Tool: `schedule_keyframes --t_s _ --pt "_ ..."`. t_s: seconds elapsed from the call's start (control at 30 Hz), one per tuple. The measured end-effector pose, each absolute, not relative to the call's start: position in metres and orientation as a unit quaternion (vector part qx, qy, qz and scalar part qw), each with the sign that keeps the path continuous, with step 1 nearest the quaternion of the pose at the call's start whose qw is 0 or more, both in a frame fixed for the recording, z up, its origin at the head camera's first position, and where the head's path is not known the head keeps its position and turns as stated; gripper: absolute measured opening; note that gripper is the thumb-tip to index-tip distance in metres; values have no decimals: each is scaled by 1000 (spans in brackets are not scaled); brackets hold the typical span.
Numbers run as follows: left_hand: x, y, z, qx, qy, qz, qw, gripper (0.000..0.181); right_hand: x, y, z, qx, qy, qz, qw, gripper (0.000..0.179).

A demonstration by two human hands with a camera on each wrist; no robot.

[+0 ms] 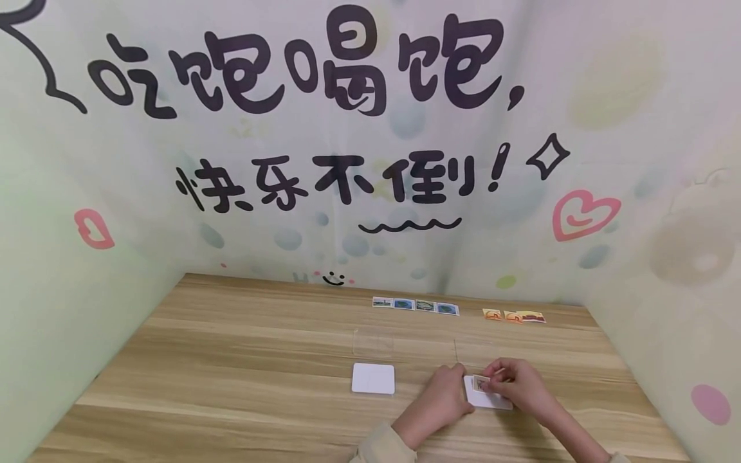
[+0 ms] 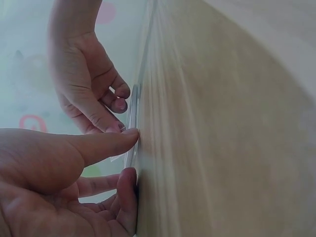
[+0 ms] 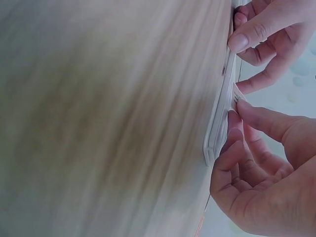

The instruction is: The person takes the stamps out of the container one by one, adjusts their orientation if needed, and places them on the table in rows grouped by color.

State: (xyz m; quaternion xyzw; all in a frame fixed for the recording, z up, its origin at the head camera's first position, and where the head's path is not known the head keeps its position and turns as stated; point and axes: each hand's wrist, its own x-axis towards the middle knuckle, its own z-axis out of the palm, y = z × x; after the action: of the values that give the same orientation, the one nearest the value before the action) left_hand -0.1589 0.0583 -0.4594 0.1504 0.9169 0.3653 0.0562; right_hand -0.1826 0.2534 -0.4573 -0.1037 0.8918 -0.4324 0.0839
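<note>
A white rectangular card (image 1: 491, 400) with rounded corners lies on the table at the front right. My left hand (image 1: 442, 400) grips its left end; in the left wrist view the thumb of that left hand (image 2: 44, 165) presses on its top edge. Over the card, my right hand (image 1: 523, 388) pinches a small stamp (image 1: 480, 384) with a pale border and a dark picture. The right wrist view has the stamp (image 3: 237, 94) tilted up close over the card (image 3: 216, 129), between the right hand's thumb and fingers.
A second white card (image 1: 373, 378) lies to the left. Behind the cards are clear plastic pieces (image 1: 373, 343). Farther back stand a row of blue and green stamps (image 1: 415, 305) and several orange and yellow stamps (image 1: 492, 314). A printed cloth wall (image 1: 324, 251) borders the wooden table (image 1: 202, 386).
</note>
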Motion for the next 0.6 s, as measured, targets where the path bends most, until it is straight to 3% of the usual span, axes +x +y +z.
schedule_keyframes --t_s 0.6 --pt "-159 59 -459 153 919 356 65 49 -187 260 -453 -114 903 -408 78 10"
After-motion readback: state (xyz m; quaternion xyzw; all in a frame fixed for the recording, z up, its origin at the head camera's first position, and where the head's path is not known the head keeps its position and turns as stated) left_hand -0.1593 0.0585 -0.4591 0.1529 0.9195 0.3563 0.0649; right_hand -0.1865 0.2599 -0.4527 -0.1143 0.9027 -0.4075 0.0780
